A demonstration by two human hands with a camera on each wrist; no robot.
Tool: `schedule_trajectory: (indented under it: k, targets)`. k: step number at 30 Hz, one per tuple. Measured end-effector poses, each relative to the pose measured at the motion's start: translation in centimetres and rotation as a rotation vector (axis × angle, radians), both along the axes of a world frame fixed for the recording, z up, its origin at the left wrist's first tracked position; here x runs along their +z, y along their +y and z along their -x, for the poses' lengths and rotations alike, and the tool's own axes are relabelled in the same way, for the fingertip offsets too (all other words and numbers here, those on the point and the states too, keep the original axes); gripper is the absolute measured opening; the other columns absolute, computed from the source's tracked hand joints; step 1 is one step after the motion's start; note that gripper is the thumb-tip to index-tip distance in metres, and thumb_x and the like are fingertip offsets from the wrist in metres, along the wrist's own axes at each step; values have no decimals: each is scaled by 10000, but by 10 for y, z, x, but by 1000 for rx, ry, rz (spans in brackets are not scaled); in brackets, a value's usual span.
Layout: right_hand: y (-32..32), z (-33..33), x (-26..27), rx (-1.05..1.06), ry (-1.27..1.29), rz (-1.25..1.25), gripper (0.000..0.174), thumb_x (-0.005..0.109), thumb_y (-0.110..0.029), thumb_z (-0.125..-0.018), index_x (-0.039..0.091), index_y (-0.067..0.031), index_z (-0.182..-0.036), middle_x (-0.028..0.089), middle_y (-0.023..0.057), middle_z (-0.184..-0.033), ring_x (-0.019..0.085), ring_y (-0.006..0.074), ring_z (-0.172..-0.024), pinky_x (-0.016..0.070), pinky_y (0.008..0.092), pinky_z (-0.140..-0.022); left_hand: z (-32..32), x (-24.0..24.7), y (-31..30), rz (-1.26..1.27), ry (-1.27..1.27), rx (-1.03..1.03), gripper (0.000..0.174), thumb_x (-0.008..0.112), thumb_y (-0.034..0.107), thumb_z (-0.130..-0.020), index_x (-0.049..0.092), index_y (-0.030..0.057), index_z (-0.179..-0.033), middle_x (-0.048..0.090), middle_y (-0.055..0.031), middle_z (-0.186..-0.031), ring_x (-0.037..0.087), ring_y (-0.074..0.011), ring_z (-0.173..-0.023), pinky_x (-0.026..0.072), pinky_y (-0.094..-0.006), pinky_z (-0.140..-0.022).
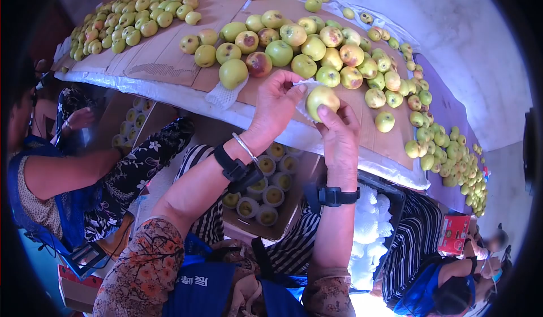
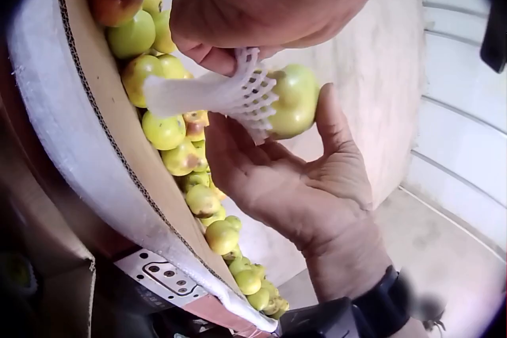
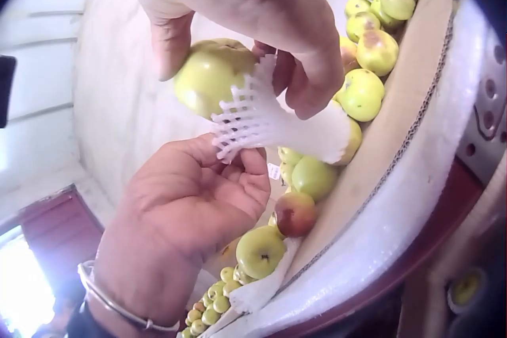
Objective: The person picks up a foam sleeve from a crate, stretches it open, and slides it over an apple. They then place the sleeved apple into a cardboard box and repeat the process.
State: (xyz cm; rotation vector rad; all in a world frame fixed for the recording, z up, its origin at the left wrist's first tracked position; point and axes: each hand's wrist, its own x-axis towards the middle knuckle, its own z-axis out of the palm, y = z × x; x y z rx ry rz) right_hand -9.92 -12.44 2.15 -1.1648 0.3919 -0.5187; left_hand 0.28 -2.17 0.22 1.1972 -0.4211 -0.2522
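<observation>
A yellow-green apple (image 1: pixel 323 101) is held up over the front edge of the sorting table, partly inside a white foam net sleeve (image 2: pixel 252 100). My right hand (image 1: pixel 343 131) grips the apple between thumb and fingers. With thumb and fingertips my left hand (image 3: pixel 194 195) pinches the open rim of the sleeve beside the fruit. The sleeve's narrow tail hangs away from the apple in both wrist views. Just left of my hands, another apple (image 1: pixel 233 73) sits on the cardboard in its own foam net (image 1: pixel 227 94).
Many loose apples (image 1: pixel 314 46) lie across the cardboard tabletop (image 1: pixel 186 76), some with brown patches. Below the edge stands a box of netted apples (image 1: pixel 272 196), beside a pile of white foam nets (image 1: pixel 369 226). Other people sit at left and right.
</observation>
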Motion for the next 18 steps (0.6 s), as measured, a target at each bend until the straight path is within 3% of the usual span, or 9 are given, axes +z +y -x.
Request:
schedule_trajectory:
  k: [4, 7, 13, 16, 18]
  targets:
    - [3, -1, 2, -51, 139, 329, 594, 860, -91, -666, 552, 48, -1155, 626, 102, -1069, 578, 174, -1023, 476, 326, -908, -3, -2, 0, -24, -46, 6, 91, 655, 11, -897, 627, 20, -983, 614, 42, -856, 522, -15, -731, 462, -191, -656]
    - [-2, -4, -6, -133, 137, 381, 643, 857, -74, -648, 526, 41, -1187, 608, 110, -1090, 577, 182, -1031, 474, 331, -923, -1, -1, 2, -136, -119, 6, 90, 660, 17, -892, 623, 14, -974, 614, 38, -834, 523, -14, -721, 461, -189, -648]
    - [16, -6, 9, -375, 125, 779, 1056, 835, 0, -642, 211, 8, -1494, 549, 158, -1216, 563, 234, -1106, 476, 341, -952, 8, 0, 1, -205, -123, -24, 114, 662, 11, -876, 612, 0, -979, 614, 19, -805, 552, -29, -732, 471, -202, -645]
    - [11, -8, 1, -389, 94, 810, 1167, 821, 16, -634, 78, -18, -1534, 533, 184, -1235, 555, 256, -1134, 470, 348, -967, 7, -1, 0, -258, -128, -22, 124, 657, 13, -876, 615, 0, -992, 619, 8, -817, 561, -35, -737, 477, -208, -646]
    - [8, -6, 2, -363, 121, 847, 1161, 816, 17, -638, 80, -22, -1534, 546, 181, -1225, 563, 256, -1128, 473, 348, -964, 6, -5, -1, -278, -158, -20, 129, 654, 15, -878, 621, 2, -1002, 620, 6, -824, 562, -35, -739, 478, -208, -646]
